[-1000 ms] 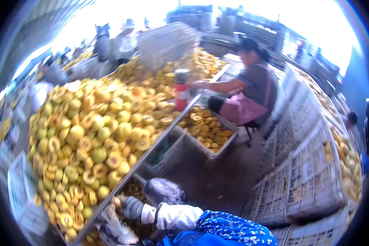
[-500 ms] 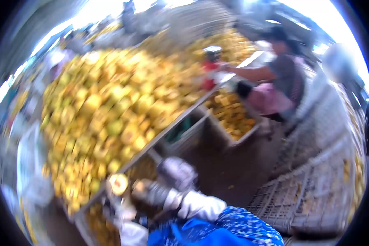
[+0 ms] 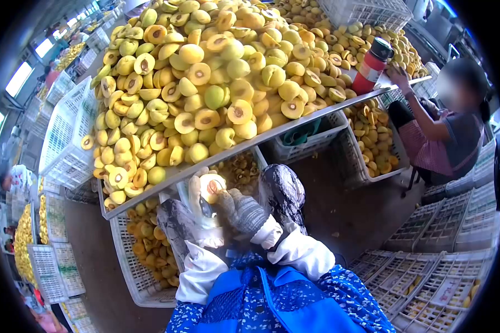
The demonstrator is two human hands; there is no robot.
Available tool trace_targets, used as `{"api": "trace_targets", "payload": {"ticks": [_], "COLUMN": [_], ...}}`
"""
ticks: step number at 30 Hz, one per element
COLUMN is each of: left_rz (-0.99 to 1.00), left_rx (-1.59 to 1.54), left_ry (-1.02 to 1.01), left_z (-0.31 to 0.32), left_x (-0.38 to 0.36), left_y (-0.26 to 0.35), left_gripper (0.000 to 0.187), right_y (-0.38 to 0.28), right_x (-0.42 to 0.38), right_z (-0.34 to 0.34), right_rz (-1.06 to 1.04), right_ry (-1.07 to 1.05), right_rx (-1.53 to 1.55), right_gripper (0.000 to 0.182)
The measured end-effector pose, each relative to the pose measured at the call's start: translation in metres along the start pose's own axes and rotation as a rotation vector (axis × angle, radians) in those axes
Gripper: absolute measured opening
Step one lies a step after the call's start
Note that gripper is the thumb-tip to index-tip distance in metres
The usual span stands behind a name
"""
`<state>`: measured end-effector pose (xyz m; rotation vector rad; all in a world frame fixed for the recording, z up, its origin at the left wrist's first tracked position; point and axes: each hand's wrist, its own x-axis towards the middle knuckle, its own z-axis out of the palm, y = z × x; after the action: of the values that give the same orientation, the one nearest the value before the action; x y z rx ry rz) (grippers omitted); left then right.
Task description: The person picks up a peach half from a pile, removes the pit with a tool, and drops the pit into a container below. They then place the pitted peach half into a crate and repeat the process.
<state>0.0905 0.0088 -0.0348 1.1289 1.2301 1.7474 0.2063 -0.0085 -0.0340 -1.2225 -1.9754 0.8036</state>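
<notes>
A halved yellow peach [image 3: 212, 187] with its reddish-brown pit showing is in my gloved left hand [image 3: 196, 194], cut face up, just off the table's front edge. My right hand [image 3: 244, 211], in a grey knitted glove, has its fingers curled in at the right rim of this peach half. Whether a small tool is in those fingers I cannot tell. Below the peach, a dark narrow piece shows by my left palm. A large heap of peach halves [image 3: 205, 102] covers the metal-edged table [image 3: 283, 129] in front of my hands.
White crates of peach pieces stand under the table, one at lower left [image 3: 129, 272] and one at right [image 3: 366, 176]. A red flask [image 3: 369, 66] stands on the table near a seated co-worker [image 3: 450, 127]. Stacked crates [image 3: 428, 283] line the lower right; another crate [image 3: 69, 139] is at left.
The view has swung and steadied from a blur, with the heap now straight ahead. My hands have come closer together around the peach half, which my left hand still holds.
</notes>
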Motion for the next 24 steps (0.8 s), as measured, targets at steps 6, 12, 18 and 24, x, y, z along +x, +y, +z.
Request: {"api": "trace_targets", "payload": {"ticks": [6,12,18,24], "left_rz": [-0.13,-0.359,-0.401,-0.284], "left_rx": [-0.132,-0.352,-0.392,-0.131], "left_ry": [0.034,0.212,0.1,-0.237], "left_z": [0.014,0.024,0.025,0.011], "left_x": [-0.003,0.006,-0.001,-0.005], "left_y": [0.009,0.008,0.01,0.009], "left_gripper": [0.031,0.031,0.03,0.028], "right_y": [0.006,0.002,-0.002,0.014], "right_x": [-0.002,-0.003,-0.008,-0.014], "right_z": [0.013,0.005,-0.009,-0.037], "right_rz": [0.026,0.093,0.375,0.575], "right_ry": [-0.022,-0.122,-0.161,-0.5], "right_rx": [-0.022,0.008,0.84,1.173], "right_gripper": [0.028,0.032,0.04,0.034]}}
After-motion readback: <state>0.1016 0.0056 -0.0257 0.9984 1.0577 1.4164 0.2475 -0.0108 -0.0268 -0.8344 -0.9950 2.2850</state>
